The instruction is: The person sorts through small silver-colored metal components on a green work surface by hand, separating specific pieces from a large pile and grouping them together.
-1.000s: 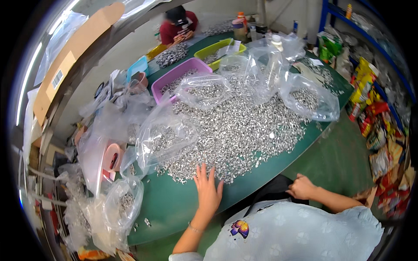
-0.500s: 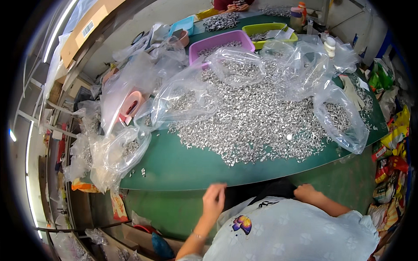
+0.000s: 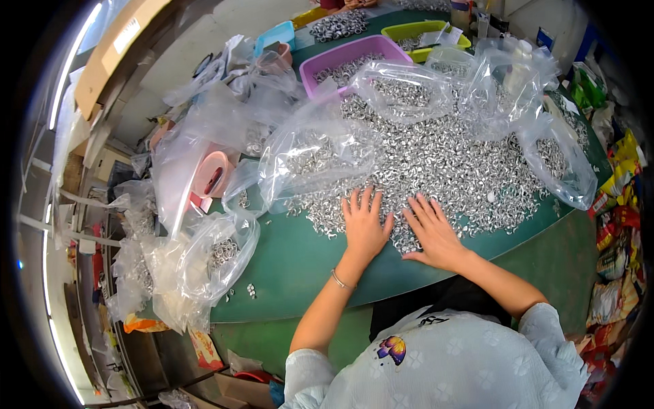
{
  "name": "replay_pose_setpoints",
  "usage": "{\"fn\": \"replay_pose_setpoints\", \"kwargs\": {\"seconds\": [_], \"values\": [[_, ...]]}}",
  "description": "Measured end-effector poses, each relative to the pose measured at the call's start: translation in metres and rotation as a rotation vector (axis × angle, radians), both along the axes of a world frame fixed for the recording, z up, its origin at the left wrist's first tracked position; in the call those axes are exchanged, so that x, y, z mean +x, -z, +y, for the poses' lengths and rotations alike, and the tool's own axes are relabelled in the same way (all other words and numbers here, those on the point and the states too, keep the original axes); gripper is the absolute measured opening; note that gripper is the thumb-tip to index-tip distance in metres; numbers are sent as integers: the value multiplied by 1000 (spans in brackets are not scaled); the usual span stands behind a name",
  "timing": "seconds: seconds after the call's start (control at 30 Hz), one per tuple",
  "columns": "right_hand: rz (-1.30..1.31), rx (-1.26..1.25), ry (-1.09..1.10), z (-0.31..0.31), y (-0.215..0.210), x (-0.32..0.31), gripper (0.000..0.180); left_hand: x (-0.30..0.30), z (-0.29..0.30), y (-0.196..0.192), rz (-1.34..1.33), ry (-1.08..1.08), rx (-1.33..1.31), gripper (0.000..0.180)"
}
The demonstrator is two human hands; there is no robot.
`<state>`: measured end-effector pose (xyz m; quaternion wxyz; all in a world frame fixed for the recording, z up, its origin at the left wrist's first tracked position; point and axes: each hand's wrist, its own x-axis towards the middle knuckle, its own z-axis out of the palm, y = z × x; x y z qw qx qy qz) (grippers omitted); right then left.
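Observation:
A wide heap of small, shiny silver curved metal pieces (image 3: 436, 160) covers much of the green table (image 3: 293, 273). My left hand (image 3: 366, 223) lies palm down with its fingers stretched onto the near edge of the heap. To its right my right hand (image 3: 434, 235) also rests palm down on the pieces, fingers spread. The thumbs point toward each other with a gap between them. Neither hand grips anything. Clear plastic bags (image 3: 283, 167) with more of these pieces in and under them lie along the left and far sides of the heap.
Behind the heap stand a purple basin (image 3: 310, 76) and a lime-green basin (image 3: 461, 42), both with metal pieces. A pink container (image 3: 204, 178) and a filled clear bag (image 3: 238, 232) are at the left. A person's hands (image 3: 351, 4) show at the far edge.
Both hands have come up from the table's near edge and my lap onto the heap, and their fingers have spread. The view has shifted and turned slightly.

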<state>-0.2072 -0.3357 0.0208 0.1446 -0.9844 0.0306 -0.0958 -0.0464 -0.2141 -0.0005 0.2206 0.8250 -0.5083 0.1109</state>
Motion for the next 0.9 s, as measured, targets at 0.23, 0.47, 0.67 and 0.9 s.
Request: {"fn": "replay_pose_setpoints", "kwargs": {"seconds": [0.23,0.47,0.67,0.9], "values": [[111,-37,9,42,8,45,85,6,50,3,77,125,-30,39],[-82,211,-166,81,16,83,61,0,104,-8,358,-2,-92,41],[-203,505,-381,73,25,124,37,6,125,-6,295,-222,-36,58],[-194,226,-261,25,-6,153,44,36,126,8,226,-257,-82,38]]}}
